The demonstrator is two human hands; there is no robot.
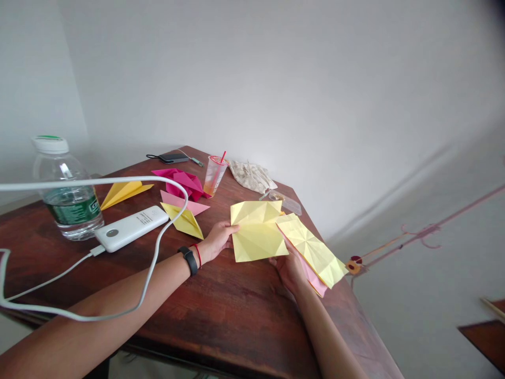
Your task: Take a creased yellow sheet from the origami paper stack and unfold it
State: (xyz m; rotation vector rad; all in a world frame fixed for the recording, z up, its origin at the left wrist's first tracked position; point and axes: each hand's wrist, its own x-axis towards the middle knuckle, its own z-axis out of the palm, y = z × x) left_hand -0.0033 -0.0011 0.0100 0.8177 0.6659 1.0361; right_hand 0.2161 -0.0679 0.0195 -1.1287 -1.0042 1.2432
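A person at a dark wooden table [236, 326] holds up a creased yellow sheet [258, 237] of paper between two hands, the left hand [215, 239] pinching its left edge between thumb and fingers, the right hand [292, 271] at its lower right corner with fingers partly hidden, so that how firmly it grips cannot be told. Just to the right, beside the right hand, is a stack of creased papers [311, 242], yellow on top with pink showing below. A black band [188, 260] and a red string [198, 256] circle the left wrist. Beyond the left hand lie a folded yellow paper [185, 221], a magenta folded paper [183, 184] and an orange-yellow paper plane [122, 193], near a water bottle [69, 195] and a white power bank [134, 226] with a cord plugged into one end. Farther back, a clear cup [215, 176] with a red straw stands near a crumpled pale bag [252, 176], while a white cable [90, 318] loops across the foreground
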